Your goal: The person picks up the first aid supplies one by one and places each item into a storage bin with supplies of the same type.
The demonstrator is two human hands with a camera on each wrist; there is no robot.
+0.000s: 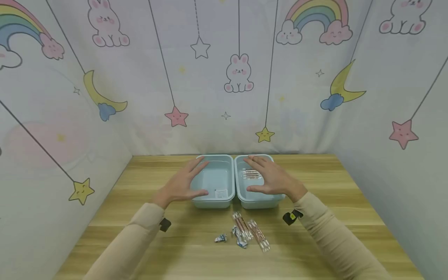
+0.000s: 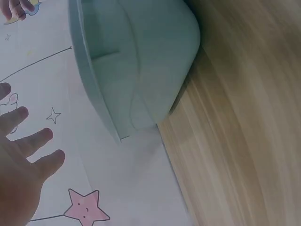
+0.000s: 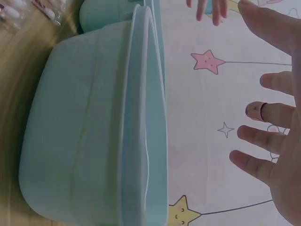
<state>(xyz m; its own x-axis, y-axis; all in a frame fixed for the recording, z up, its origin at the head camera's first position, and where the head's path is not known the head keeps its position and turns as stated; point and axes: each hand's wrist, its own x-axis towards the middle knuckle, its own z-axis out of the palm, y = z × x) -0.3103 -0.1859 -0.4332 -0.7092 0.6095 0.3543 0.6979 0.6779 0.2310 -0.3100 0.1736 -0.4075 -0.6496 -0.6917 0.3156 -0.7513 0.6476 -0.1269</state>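
Both hands hover over two light blue plastic bins that stand side by side. My left hand (image 1: 184, 182) has its fingers spread above the left bin (image 1: 214, 204) and holds nothing. Over the right bin (image 1: 260, 204) my right hand (image 1: 273, 177) is likewise spread, with nothing in it; a band wraps one finger (image 3: 256, 111). Several clear-wrapped cotton swab packs (image 1: 251, 174) lie inside the right bin. A small whitish square (image 1: 221, 193) is on the left bin's floor.
In front of the bins, two wrapped swab packs (image 1: 259, 235) lie on the wooden table (image 1: 308, 249). Beside them are crumpled blue-and-white wrapper pieces (image 1: 221, 238). A patterned curtain (image 1: 217, 132) rises behind the table and along both sides.
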